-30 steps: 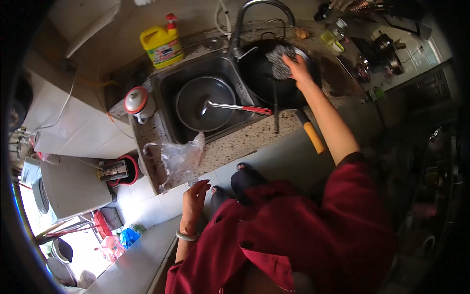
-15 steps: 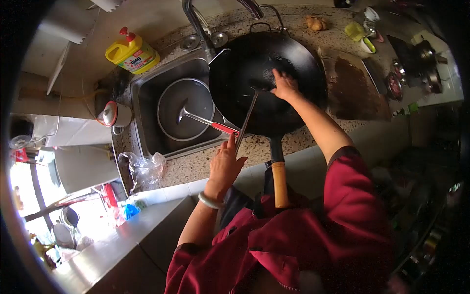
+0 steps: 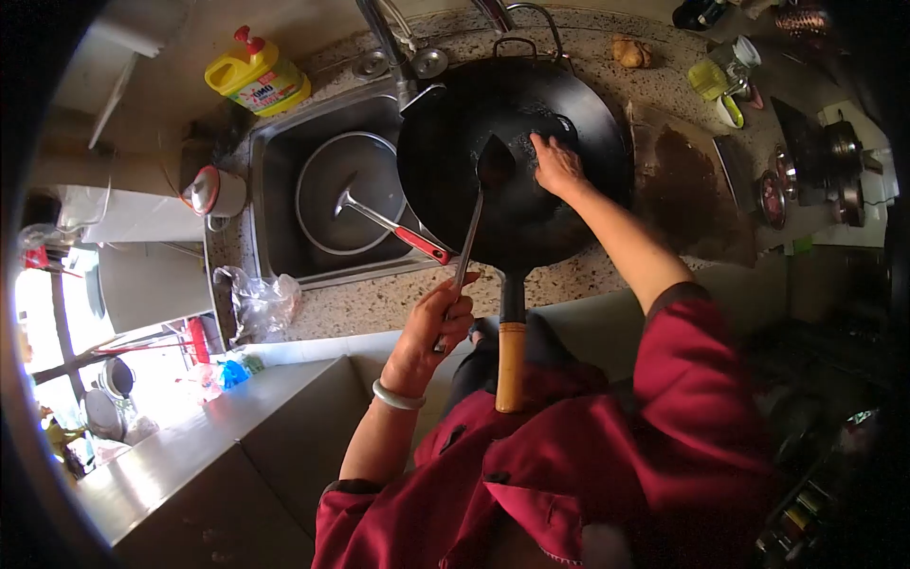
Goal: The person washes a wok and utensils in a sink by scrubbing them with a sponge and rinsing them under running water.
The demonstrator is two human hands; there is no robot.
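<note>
At upper centre, a long-handled utensil [image 3: 475, 216] is held in the wok [image 3: 428, 133], its shaft grasped by the left hand [image 3: 431, 324]; whether anything is gripped by the right hand [image 3: 559, 171] cannot be told. The wok could be tipped—its wooden handle [image 3: 510, 370] juts past the counter [image 3: 365, 308]—if bumped.

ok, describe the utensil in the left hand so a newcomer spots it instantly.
Start at the large round black wok, right of the rectangular steel sink. The long-shafted metal utensil with a dark, spade-shaped head has that head over the wok's bowl and its shaft gripped in the left hand. No red shows on it, unlike the silver-coloured ladle with a red handle nearby.
</note>
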